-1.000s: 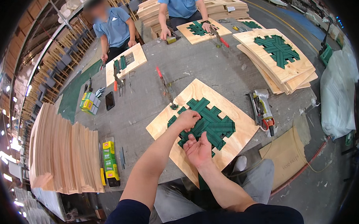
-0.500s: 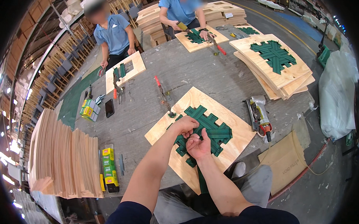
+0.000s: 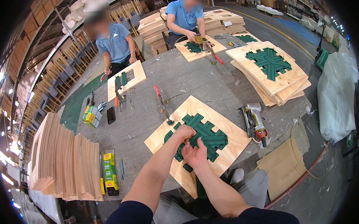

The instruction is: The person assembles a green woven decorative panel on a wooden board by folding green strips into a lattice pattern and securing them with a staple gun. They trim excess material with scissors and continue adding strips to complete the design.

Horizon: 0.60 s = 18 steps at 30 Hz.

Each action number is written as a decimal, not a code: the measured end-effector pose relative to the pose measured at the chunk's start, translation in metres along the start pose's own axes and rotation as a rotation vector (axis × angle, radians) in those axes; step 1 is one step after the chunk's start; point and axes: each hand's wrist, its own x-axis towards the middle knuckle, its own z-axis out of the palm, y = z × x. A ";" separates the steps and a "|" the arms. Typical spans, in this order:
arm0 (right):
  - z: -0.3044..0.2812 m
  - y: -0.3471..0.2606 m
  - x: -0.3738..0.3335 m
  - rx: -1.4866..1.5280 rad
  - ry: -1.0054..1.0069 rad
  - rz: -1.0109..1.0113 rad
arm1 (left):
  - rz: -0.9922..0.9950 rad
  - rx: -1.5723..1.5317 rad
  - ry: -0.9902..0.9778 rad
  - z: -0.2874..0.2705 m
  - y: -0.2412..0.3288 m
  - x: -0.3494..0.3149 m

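A square plywood board [image 3: 231, 130] lies turned cornerwise at the table's near edge. Green webbing straps [image 3: 213, 140] cross over and under one another at its middle. My left hand [image 3: 184, 134] is over the weave, its fingers curled closed; whatever they pinch is hidden beneath them. Just nearer, my right hand [image 3: 196, 153] is palm up, thumb standing apart and fingers loosely bent, with nothing visible on the palm. The two hands' fingertips are close together. One green strap end [image 3: 200, 189] hangs past the board's near corner, under my right wrist.
Red-handled pliers [image 3: 160, 97] lie beyond the board, a staple gun [image 3: 254, 123] to its right. Woven boards [image 3: 298, 74] are stacked at right; thin wooden frames [image 3: 64, 159] stand at left beside a staple box [image 3: 109, 171]. Two co-workers in blue shirts [image 3: 116, 45] work across the table.
My hands stay over the weave, with the right fingers a little more spread. The view has shifted slightly. The far co-worker's yellowish tool has moved to the right and now stands upright on that board.
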 end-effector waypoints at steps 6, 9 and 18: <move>-0.047 -0.031 -0.124 -0.982 -0.104 -0.077 | 0.129 0.165 0.189 0.009 0.005 0.003; -0.116 -0.046 -0.152 -1.424 0.024 -0.278 | 0.392 0.518 0.590 -0.026 0.053 0.009; -0.148 -0.036 -0.159 -1.974 0.266 -0.463 | 0.593 0.259 0.358 -0.029 0.063 -0.015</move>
